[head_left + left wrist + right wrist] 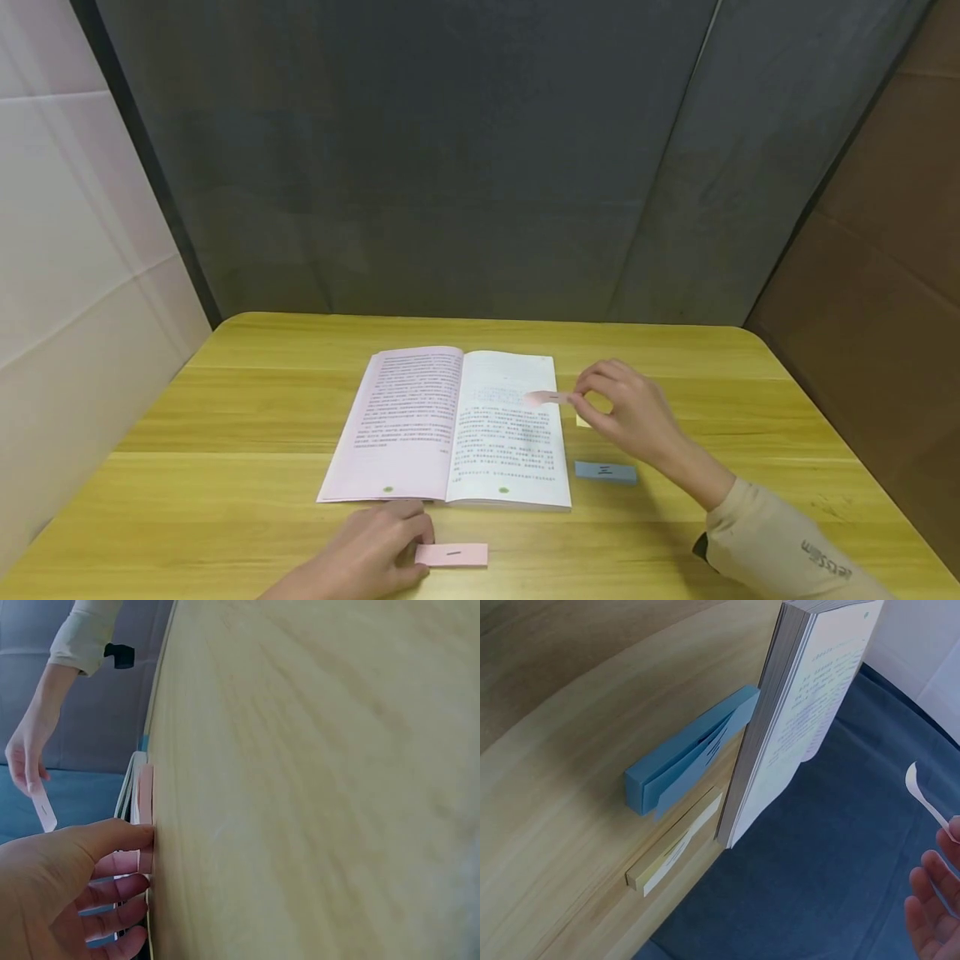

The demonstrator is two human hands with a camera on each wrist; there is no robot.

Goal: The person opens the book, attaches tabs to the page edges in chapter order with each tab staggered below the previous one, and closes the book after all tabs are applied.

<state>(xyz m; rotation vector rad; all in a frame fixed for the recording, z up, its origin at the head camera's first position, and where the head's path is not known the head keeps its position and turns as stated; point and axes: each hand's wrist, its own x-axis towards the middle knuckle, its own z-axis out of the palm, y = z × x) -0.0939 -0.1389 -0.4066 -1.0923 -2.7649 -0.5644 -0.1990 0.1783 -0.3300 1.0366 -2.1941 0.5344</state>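
My right hand [628, 410] pinches one end of a pink sticky note [544, 398] with a short dark stroke on it. That note is raised over the right page of an open book [506, 462], its free end curling, as the right wrist view also shows. By the near table edge, my left hand [384, 542] holds the left end of a pink sticky note pad [461, 555] between thumb and fingers. The pad lies on the table, its top sheet marked with one stroke.
Right of the book lies a blue sticky note pad [611, 474] with written strokes. A yellow sticky note pad [676, 844] lies beyond it, mostly behind my right hand in the head view. The wooden table [225, 417] has fabric walls on its far side, left and right.
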